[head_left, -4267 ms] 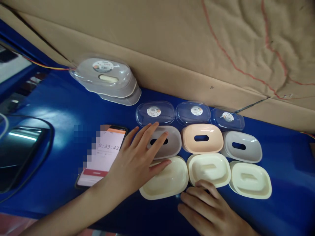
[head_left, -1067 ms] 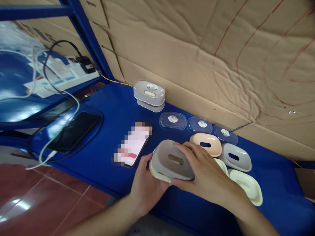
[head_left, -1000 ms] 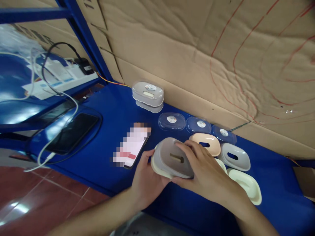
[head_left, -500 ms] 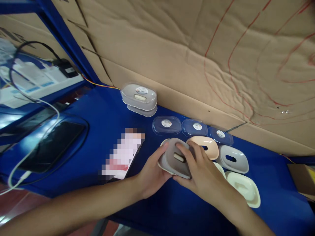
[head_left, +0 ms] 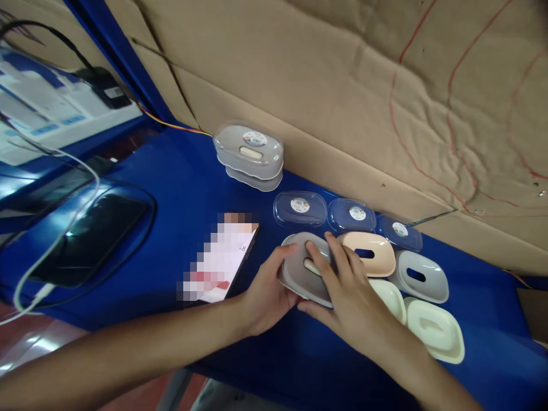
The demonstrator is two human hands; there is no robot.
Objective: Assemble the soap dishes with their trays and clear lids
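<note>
Both hands hold a grey oval plastic soap dish (head_left: 303,267) just above the blue table. My left hand (head_left: 269,297) grips its left end, thumb on top and fingers underneath. My right hand (head_left: 346,282) lies over its right end, fingers spread across the grey surface and thumb at the near edge. A cream part shows through the slot in the middle. Just beyond my right fingers lie a peach tray (head_left: 383,251) and a grey tray (head_left: 434,277), each with a slot. Closer in are two pale green dishes, one (head_left: 391,295) partly behind my right hand, the other (head_left: 436,331) further right.
Three clear lids (head_left: 314,212) with round labels form a row at the back. A stack of grey soap dishes (head_left: 265,151) stands against the cardboard wall (head_left: 299,85). At the left lie a phone with a lit screen (head_left: 222,260), a dark device (head_left: 92,240) and cables.
The camera view has shifted, so most table items appear further right. Both hands still hold the grey soap dish, which is turned slightly.
</note>
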